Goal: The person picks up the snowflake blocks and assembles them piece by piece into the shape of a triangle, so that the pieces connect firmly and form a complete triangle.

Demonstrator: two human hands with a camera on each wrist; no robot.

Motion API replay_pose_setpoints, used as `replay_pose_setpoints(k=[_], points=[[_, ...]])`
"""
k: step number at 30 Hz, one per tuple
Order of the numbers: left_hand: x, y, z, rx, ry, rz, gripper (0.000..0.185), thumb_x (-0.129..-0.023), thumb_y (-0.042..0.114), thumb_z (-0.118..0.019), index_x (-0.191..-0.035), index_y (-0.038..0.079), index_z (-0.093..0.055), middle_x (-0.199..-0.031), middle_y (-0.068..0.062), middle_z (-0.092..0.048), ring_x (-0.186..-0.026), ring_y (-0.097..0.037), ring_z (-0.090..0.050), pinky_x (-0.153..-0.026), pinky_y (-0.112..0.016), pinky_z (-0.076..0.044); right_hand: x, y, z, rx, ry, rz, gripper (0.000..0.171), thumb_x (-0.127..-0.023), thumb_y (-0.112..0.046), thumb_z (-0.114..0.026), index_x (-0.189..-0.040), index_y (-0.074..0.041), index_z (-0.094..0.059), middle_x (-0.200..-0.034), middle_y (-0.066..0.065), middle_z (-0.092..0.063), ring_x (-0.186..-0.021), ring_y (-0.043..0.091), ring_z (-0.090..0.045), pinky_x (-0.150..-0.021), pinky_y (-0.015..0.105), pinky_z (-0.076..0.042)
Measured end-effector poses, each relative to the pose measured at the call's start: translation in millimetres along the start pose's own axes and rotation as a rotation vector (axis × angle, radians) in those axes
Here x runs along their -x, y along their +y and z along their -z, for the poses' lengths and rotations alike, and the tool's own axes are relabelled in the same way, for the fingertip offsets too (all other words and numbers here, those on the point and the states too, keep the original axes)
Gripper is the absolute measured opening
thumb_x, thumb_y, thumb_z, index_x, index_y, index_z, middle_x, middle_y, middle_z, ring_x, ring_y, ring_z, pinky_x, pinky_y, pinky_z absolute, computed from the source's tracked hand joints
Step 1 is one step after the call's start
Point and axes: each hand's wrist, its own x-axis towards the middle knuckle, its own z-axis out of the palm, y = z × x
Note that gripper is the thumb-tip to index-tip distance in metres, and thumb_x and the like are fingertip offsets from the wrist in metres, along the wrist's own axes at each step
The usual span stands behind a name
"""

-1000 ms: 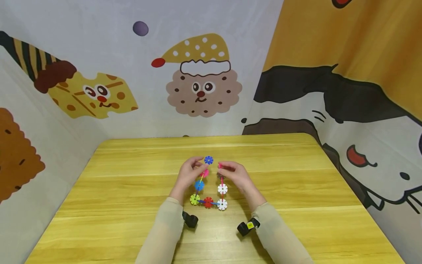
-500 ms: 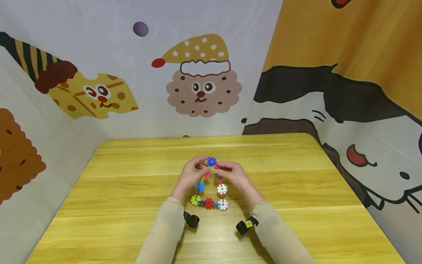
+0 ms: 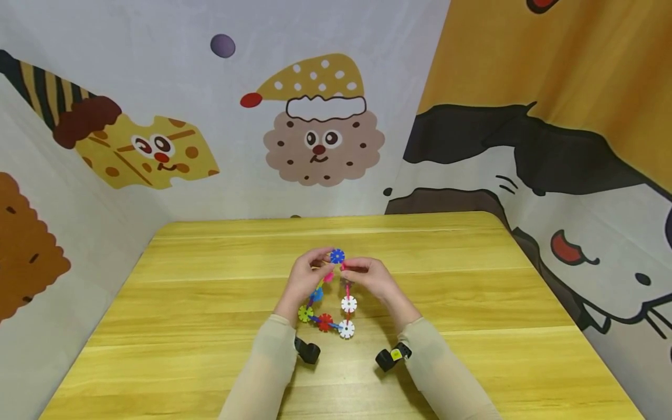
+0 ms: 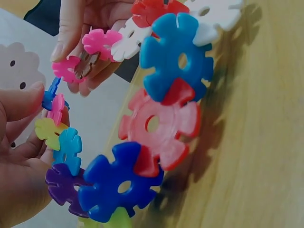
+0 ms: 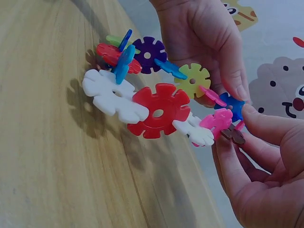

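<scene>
Both hands hold a loop of plastic snowflake discs (image 3: 328, 294) up off the wooden surface (image 3: 210, 326), its lower end just above the surface. The left hand (image 3: 303, 279) pinches the loop's top left side, fingers (image 4: 21, 102) curled round the small blue and pink discs near the blue disc (image 3: 337, 256) at the top. The right hand (image 3: 370, 276) pinches a pink disc (image 5: 216, 121) just right of that blue disc, thumb and fingertips closed on it.

The two ends by the blue disc look unjoined, so the risk sits there. The slots are narrow; pushed together at an angle, the pink disc could slip past rather than seat. A hard squeeze could twist the loop and pop a joint lower down, near the red disc (image 5: 158, 111), dropping pieces onto the surface.
</scene>
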Motion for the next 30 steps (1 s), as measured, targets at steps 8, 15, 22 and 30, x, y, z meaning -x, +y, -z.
replay_pose_setpoints(k=[8,15,22,30], points=[[0.6,3.6,-2.4,0.0,-0.016,-0.046,0.034,-0.086,0.011,-0.066,-0.12,0.01,-0.062,-0.099,-0.005,-0.062,-0.092,-0.02,-0.057,-0.08,-0.033,-0.05,0,0,-2,-0.003,-0.001,0.0,0.033,-0.084,-0.004,-0.066,-0.112,0.011,-0.059,-0.105,0.022,-0.062,-0.087,0.016,-0.059,-0.082,0.034,-0.05],[0.9,5.6,-4.6,-0.01,-0.01,-0.047,0.032,-0.085,0.008,-0.067,-0.117,0.011,-0.063,-0.096,-0.004,-0.062,-0.089,-0.019,-0.057,-0.079,-0.031,-0.05,2,3,-7,0.009,0.077,0.023,0.028,-0.083,-0.002,-0.067,-0.107,0.011,-0.061,-0.099,0.017,-0.064,-0.085,0.017,-0.06,-0.077,0.03,-0.052],[1.0,4.2,-5.4,-0.028,-0.005,-0.047,0.034,-0.082,0.006,-0.069,-0.115,0.011,-0.065,-0.092,-0.003,-0.062,-0.086,-0.018,-0.058,-0.074,-0.029,-0.052,-5,20,-9,-0.021,0.104,0.038,0.024,-0.082,-0.001,-0.067,-0.103,0.01,-0.063,-0.093,0.015,-0.066,-0.079,0.015,-0.06,-0.074,0.031,-0.053],[2.7,3.1,-6.3,-0.057,-0.011,-0.049,0.034,-0.083,0.009,-0.069,-0.116,0.014,-0.064,-0.093,-0.001,-0.063,-0.086,-0.019,-0.058,-0.071,-0.029,-0.052,-13,36,-11,-0.061,0.126,0.037,0.022,-0.081,0.0,-0.068,-0.102,0.007,-0.064,-0.093,0.016,-0.066,-0.079,0.02,-0.063,-0.072,0.031,-0.054]])
